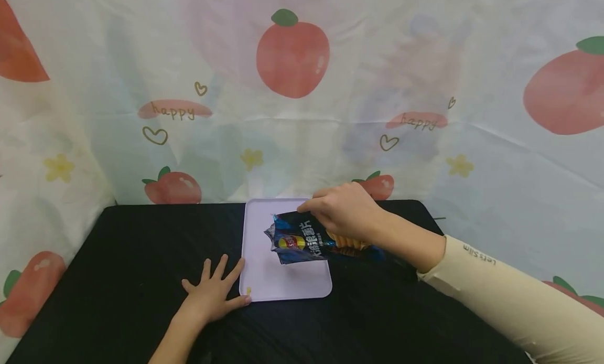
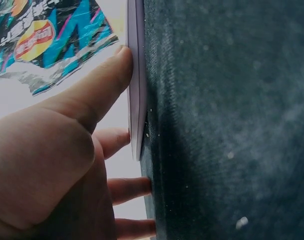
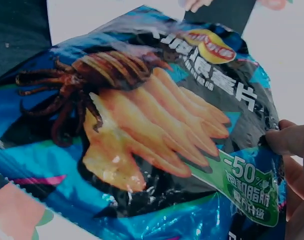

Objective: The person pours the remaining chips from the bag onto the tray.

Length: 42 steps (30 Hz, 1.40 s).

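Observation:
My right hand point(image 1: 349, 209) pinches a dark blue chip bag point(image 1: 302, 238) by its edge and holds it over a pale lilac tray point(image 1: 283, 285). The bag lies on its side in the air, its ragged silvery end pointing left. Pictures of wavy chips and a grilled squid cover the bag point(image 3: 142, 125) in the right wrist view, where the thumb point(image 3: 286, 140) presses its edge. With fingers spread, my left hand point(image 1: 207, 298) rests at the tray's near left corner. Its thumb point(image 2: 109, 75) touches the tray rim. A small yellow bit point(image 1: 248, 290) shows at that corner.
A black cloth point(image 1: 155, 259) covers the table under the tray. Behind it hangs a pale curtain point(image 1: 226, 54) printed with red fruit, hearts and flowers, and it also runs along the left side.

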Each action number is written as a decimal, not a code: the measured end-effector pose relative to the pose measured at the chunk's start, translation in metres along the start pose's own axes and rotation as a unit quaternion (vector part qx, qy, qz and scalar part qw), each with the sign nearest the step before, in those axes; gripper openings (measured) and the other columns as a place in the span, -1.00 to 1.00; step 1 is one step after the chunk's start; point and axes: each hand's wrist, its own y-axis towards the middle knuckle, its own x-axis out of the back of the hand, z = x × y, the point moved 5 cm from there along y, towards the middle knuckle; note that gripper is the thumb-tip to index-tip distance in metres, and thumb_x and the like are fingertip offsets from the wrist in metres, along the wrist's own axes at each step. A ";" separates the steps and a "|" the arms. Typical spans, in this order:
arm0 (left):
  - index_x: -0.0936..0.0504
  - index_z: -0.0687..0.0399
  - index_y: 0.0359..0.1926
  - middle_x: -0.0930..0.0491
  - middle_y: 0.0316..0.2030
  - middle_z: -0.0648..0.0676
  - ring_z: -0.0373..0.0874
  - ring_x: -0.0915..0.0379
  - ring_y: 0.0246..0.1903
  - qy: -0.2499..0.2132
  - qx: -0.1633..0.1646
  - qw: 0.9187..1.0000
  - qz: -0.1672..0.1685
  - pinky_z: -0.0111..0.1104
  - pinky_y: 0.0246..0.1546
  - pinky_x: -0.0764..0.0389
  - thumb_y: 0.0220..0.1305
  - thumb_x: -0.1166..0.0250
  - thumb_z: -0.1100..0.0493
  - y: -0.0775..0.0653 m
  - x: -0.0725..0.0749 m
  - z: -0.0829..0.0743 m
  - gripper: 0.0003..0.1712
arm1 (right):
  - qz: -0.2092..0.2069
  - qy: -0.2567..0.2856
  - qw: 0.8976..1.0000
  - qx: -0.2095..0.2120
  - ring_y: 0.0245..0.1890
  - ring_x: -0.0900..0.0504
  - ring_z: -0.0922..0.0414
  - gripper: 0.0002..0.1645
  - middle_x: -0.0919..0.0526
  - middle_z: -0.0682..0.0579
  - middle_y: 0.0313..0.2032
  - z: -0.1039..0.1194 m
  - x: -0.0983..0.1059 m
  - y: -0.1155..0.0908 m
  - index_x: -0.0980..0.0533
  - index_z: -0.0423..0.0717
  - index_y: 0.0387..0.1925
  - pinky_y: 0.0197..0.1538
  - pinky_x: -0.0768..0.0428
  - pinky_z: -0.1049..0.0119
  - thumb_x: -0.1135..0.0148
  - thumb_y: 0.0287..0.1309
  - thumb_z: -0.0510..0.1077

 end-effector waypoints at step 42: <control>-0.12 -0.28 0.55 0.00 0.54 0.29 0.55 0.24 0.45 -0.001 0.007 1.000 0.005 0.70 -0.02 0.15 0.12 -0.24 -0.51 -0.003 -0.004 0.003 0.07 | 0.037 -0.049 0.998 0.004 -0.75 -0.34 0.21 -0.70 -0.65 0.18 -0.47 0.002 0.003 0.008 -0.73 0.24 -0.09 -0.69 -0.39 0.33 -0.33 0.20 -0.19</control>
